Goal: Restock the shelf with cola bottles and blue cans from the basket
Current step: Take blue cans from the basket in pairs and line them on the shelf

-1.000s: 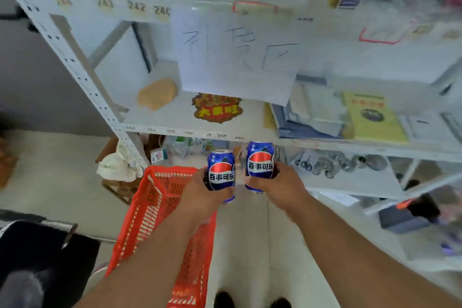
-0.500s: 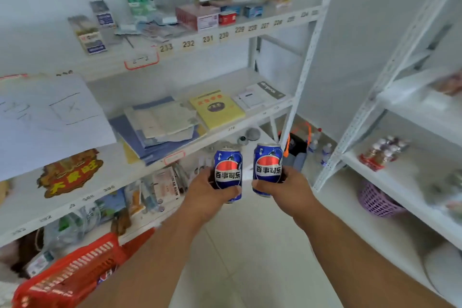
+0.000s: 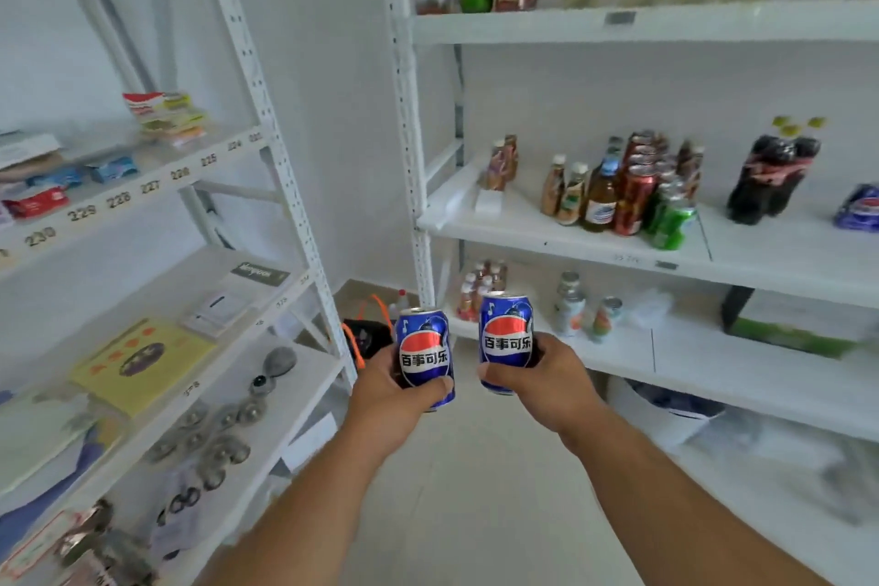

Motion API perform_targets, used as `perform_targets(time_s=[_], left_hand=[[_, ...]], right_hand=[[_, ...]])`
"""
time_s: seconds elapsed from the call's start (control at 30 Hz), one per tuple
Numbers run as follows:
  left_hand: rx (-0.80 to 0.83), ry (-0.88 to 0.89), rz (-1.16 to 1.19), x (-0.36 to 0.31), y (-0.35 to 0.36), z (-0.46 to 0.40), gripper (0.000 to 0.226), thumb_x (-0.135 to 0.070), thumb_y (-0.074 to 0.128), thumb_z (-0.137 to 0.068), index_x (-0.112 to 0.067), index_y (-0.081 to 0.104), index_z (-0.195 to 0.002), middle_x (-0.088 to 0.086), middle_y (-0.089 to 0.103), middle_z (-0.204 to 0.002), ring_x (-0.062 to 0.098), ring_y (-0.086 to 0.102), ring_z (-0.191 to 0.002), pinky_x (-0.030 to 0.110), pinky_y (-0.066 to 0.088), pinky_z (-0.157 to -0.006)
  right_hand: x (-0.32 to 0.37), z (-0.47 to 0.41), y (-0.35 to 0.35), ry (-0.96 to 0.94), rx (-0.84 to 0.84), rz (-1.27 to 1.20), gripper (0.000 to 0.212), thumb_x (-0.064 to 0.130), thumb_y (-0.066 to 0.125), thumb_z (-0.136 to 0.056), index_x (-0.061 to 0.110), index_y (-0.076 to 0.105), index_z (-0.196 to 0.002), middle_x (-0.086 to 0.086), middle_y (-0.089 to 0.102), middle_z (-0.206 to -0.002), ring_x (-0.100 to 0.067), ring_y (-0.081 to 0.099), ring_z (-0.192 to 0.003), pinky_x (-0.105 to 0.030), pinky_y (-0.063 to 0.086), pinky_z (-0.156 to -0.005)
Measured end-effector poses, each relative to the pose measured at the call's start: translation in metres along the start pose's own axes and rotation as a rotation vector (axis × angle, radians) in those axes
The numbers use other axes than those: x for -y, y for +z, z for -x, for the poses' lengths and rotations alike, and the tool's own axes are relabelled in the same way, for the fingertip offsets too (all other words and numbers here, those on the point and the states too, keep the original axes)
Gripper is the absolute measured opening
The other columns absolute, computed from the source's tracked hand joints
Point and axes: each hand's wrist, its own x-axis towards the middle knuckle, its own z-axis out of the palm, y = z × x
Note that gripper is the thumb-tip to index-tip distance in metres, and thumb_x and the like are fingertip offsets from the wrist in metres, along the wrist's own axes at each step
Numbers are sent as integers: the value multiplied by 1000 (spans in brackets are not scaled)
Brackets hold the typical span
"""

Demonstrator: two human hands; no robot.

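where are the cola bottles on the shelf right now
In the head view, the cola bottles stand on the right-hand middle shelf, right of the red and green cans.

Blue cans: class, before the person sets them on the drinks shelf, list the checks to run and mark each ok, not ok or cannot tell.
1. Left hand grips its blue can firmly: ok.
2. Right hand grips the other blue can: ok.
3. Both cans upright: ok.
4. Free space on the middle shelf, between the green cans and the cola bottles: ok.
5. Matching blue cans already there, at the right edge: cannot tell, blurred.
6. Basket within reach: cannot tell, out of view.
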Motion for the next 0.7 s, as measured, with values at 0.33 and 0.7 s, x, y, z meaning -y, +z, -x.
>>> perform_targets(time_s=[0.33, 0.7], left_hand=[[296, 131, -29, -37, 80, -26, 55, -19, 91, -77, -28, 65, -124, -9, 75, -110, 3, 70, -96, 17, 52, -69], [507, 169, -25, -57, 161, -13, 58, -19, 91, -77, -27, 63, -127, -11, 73, -112, 4, 69, -100, 18, 53, -72]], right_hand=[[-10, 34, -85, 68, -362, -8, 56, 25, 95, -72, 18, 69, -122, 3, 77, -104, -15, 74, -96, -30, 61, -81], [-32, 75, -151, 132, -583, -19, 64, 30, 95, -73, 21, 65, -128, 5, 76, -109, -15, 72, -102, -36, 62, -89]])
